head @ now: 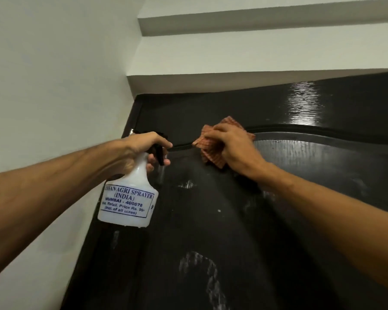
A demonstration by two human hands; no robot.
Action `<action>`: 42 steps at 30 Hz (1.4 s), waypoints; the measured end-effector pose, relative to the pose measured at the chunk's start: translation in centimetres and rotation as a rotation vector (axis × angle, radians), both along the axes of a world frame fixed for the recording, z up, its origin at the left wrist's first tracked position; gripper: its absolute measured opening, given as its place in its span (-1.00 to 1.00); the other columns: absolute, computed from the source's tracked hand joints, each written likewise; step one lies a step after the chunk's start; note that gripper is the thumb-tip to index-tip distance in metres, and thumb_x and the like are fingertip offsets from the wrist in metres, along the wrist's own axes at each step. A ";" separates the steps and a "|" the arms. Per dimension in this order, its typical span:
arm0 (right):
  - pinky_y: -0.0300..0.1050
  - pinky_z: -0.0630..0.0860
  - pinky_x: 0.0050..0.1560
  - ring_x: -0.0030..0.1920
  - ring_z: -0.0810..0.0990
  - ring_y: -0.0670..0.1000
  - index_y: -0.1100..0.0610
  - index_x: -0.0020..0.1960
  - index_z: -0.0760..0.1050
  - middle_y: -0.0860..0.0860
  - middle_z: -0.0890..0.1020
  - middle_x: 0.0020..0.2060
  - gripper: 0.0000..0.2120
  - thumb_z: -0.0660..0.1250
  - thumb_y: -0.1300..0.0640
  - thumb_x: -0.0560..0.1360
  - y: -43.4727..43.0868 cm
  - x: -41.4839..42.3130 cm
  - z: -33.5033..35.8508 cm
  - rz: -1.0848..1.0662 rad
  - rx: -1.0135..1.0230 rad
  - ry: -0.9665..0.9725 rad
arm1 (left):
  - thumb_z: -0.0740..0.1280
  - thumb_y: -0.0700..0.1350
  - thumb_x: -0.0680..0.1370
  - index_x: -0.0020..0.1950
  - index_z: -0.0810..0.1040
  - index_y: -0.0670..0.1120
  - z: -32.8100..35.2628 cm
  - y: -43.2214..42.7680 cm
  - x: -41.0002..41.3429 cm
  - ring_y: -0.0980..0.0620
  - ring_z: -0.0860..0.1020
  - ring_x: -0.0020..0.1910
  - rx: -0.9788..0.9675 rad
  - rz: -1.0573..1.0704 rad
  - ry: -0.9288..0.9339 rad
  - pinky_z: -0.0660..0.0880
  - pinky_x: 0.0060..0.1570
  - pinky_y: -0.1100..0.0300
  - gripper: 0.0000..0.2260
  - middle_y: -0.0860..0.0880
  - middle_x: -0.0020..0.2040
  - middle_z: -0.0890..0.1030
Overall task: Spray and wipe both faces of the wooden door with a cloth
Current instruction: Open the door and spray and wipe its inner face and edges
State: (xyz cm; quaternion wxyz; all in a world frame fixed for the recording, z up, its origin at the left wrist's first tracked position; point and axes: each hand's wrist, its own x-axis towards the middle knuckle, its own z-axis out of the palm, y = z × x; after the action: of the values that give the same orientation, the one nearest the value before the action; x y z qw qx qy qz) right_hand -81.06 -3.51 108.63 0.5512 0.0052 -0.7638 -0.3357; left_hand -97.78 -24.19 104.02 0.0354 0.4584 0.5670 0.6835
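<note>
Head view, looking up along both forearms. Nearest is the spray bottle (128,195), white with its printed label toward the camera, hanging by its neck from the left hand (147,143). That hand is wrapped round the black spray head, index finger stretched forward over the top, lower fingers curled at the trigger (159,154). The nozzle points at the door from close by. I judge it is held ready so more liquid can go on without setting anything down.

Next out is the right hand (232,145), fingers bent and clamped over a bunched orange checked cloth (211,154), pressing it against the wooden door (311,193). The cloth sits on the curved moulding groove (323,130) at the top of the raised panel, just right of the nozzle. The hands are near each other, not touching. By my reading, bunching gives a firm pad for working into the groove.

The door is dark and glossy, filling the frame below and to the right of both hands. Pale wet smears (199,262) lower down, between the arms, look unwiped. A bright glare patch (302,104) lies near the top edge. Only this face shows; the other is out of sight.

Farthest are the white wall (54,63) on the left and the white stepped lintel (233,79) above the door top.
</note>
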 end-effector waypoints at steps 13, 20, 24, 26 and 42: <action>0.03 0.22 0.02 0.21 0.40 0.18 -0.05 0.40 0.54 0.05 0.52 0.32 -0.50 0.21 0.29 0.54 11.4 29.4 -2.5 -0.176 0.009 0.402 | 0.44 -0.14 0.58 -0.14 0.52 -0.12 0.9 15.0 25.5 0.17 0.33 -0.64 -0.027 -0.296 0.089 0.31 -0.63 0.32 -0.85 -0.22 -0.15 0.66; 0.04 0.22 0.30 0.37 0.31 0.16 -0.07 0.44 0.50 0.06 0.45 0.40 -0.50 0.36 0.28 0.56 15.9 40.1 -3.1 -0.210 -0.182 0.427 | 0.41 -0.14 0.60 -0.09 0.51 -0.12 1.1 20.4 36.3 0.17 0.34 -0.63 -0.089 -0.411 0.151 0.29 -0.64 0.34 -0.87 -0.18 -0.22 0.63; 0.06 0.24 0.33 0.39 0.30 0.16 -0.07 0.44 0.50 0.06 0.43 0.42 -0.51 0.40 0.24 0.56 17.5 43.5 -3.9 -0.244 -0.170 0.371 | 0.39 -0.13 0.62 -0.17 0.51 -0.14 0.6 22.7 40.3 0.17 0.34 -0.63 -0.153 -0.395 0.233 0.28 -0.65 0.33 -0.81 -0.12 -0.31 0.58; -0.04 0.19 0.26 0.36 0.31 0.14 -0.06 0.42 0.52 0.06 0.44 0.41 -0.51 0.41 0.26 0.54 18.0 44.3 -4.4 -0.212 -0.204 0.422 | 0.43 -0.10 0.60 -0.16 0.52 -0.14 -0.4 23.0 41.5 0.17 0.34 -0.61 -0.198 -0.391 0.243 0.30 -0.63 0.33 -0.81 -0.13 -0.28 0.61; 0.12 0.33 0.30 0.32 0.33 0.16 -0.05 0.41 0.52 0.08 0.42 0.39 -0.50 0.44 0.24 0.52 17.9 42.5 -7.3 -0.238 -0.213 0.596 | 0.53 -0.08 0.54 -0.09 0.58 -0.15 -2.8 23.5 42.9 0.13 0.40 -0.62 -0.179 -0.352 0.267 0.33 -0.59 0.29 -0.81 -0.17 -0.25 0.65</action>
State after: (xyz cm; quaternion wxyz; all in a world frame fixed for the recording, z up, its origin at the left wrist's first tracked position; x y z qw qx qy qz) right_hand -38.56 14.40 101.29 0.7047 -0.2400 -0.5950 -0.3029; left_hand -54.84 -0.71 101.21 0.1192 0.6313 0.5366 0.5471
